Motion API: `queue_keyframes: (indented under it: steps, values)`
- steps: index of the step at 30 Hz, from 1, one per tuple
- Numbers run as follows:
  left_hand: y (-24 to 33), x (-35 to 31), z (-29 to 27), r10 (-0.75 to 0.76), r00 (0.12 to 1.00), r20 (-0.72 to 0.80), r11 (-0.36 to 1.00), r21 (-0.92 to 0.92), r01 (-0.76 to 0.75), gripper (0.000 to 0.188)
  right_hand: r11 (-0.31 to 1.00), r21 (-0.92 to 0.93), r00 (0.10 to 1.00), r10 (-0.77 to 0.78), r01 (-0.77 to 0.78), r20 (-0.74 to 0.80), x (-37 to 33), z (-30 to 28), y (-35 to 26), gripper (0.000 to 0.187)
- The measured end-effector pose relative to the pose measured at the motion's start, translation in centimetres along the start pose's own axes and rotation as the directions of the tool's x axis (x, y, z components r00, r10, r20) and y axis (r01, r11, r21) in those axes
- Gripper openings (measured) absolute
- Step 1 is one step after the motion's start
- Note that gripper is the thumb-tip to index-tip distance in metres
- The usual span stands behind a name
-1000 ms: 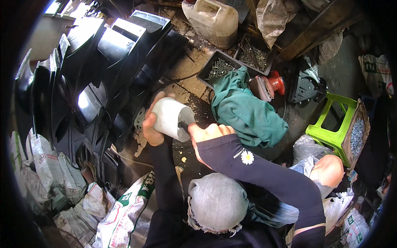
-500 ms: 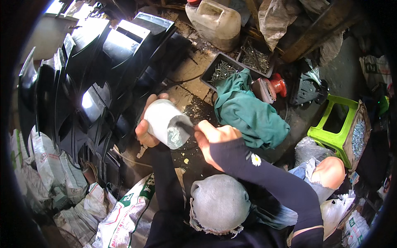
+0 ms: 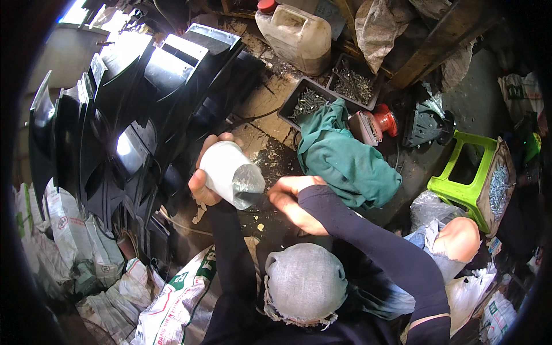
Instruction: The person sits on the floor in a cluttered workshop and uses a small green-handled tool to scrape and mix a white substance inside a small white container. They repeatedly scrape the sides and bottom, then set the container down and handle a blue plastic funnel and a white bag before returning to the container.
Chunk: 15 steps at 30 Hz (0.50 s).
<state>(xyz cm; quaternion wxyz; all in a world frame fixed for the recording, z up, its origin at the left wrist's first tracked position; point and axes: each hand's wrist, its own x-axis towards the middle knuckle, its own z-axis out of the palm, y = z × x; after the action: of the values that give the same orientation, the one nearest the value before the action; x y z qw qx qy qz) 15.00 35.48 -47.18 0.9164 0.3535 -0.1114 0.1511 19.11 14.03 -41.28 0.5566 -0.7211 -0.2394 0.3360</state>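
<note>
I am curling my right hand (image 3: 294, 202) just beside the open rim of a white cylinder (image 3: 220, 165); whether it is pinching anything, I cannot tell. The cylinder is tilting, showing a smooth, pale outside and a greyer, streaky inside. My left hand (image 3: 204, 191) is wrapping around its left end. Beyond, a green cloth (image 3: 348, 164) is overlapping a dark tray's (image 3: 290, 96) edge.

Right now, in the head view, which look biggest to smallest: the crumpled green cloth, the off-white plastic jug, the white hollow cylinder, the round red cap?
1. Crumpled green cloth
2. Off-white plastic jug and white hollow cylinder: too alike to rank
3. Round red cap
</note>
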Motion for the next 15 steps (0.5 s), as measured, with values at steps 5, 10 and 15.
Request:
queue_keyframes:
  steps: [5,10,15]
  values:
    - [0.3,-0.1,-0.2,-0.04,0.999,-0.025,0.999,0.008,0.04,0.074,0.837,-0.542,0.994,-0.105,0.078,-0.019,-0.7,0.0,-0.2,0.01]
    - [0.4,0.2,0.2,-0.035,0.999,-0.036,0.999,0.019,0.035,0.072,0.993,-0.112,0.996,0.043,-0.034,0.078,-0.4,0.1,0.0,0.022]
    - [0.6,0.1,1.0,0.005,0.979,-0.203,1.0,0.019,-0.001,0.072,0.99,-0.142,1.0,0.024,-0.021,0.02,-0.6,-0.9,-0.2,0.031]
